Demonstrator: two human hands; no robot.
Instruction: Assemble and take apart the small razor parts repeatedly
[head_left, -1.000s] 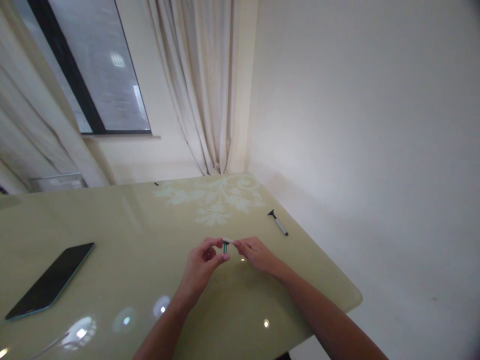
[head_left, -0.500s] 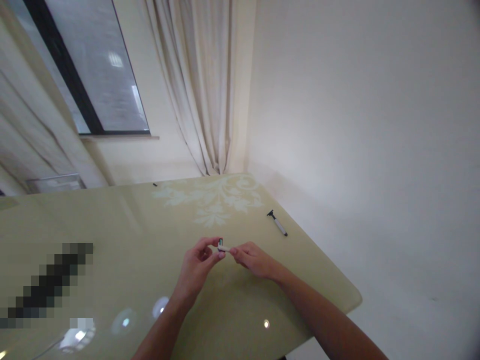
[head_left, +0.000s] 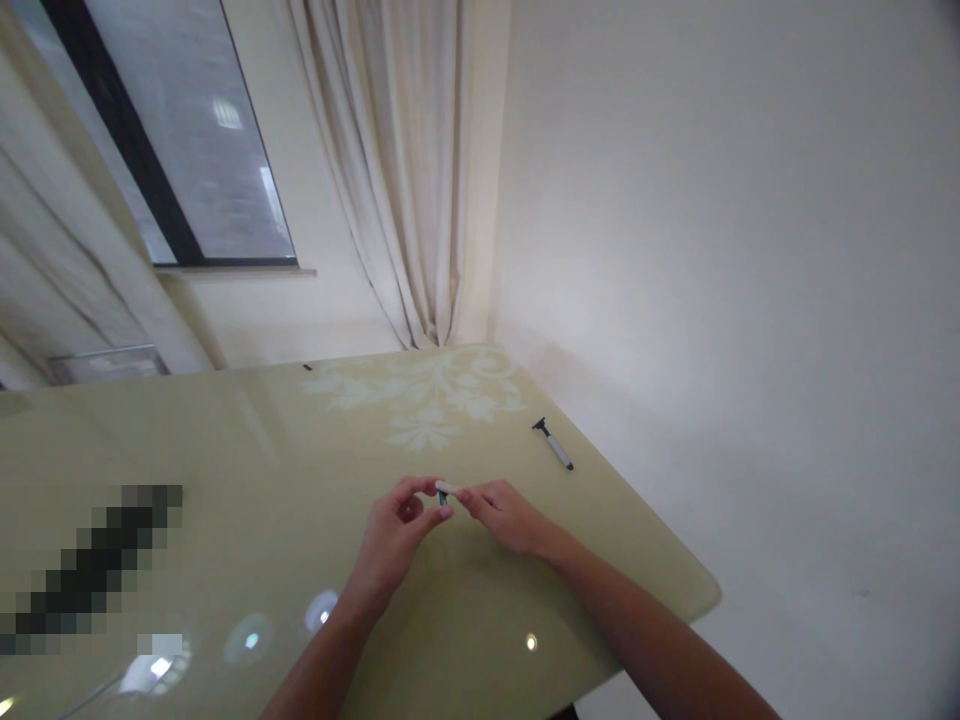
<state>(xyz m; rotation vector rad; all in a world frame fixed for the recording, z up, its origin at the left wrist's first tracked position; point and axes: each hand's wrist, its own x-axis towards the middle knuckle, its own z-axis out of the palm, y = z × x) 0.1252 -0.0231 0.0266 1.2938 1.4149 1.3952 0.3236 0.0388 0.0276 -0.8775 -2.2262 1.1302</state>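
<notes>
Between the thumb and index finger of my left hand is a small dark razor cartridge with a green strip, standing on its end. My right hand pinches a short, pale, stick-like piece whose exact kind is too small to make out. Its tip lies across the upper part of the cartridge, close to my left index fingertip. Both hands are just above the table. Beyond my right hand, a razor with a grey handle and black head lies on the tabletop.
The glossy pale-green table has a white floral pattern and reflects ceiling lights. A tiny black piece lies by its far edge. A pixelated dark patch covers the left. A wall borders the right side; curtains and a window stand behind.
The pale piece has moved from the lower end of the cartridge to its upper end. Both hands stay nearly in place; the view has shifted slightly.
</notes>
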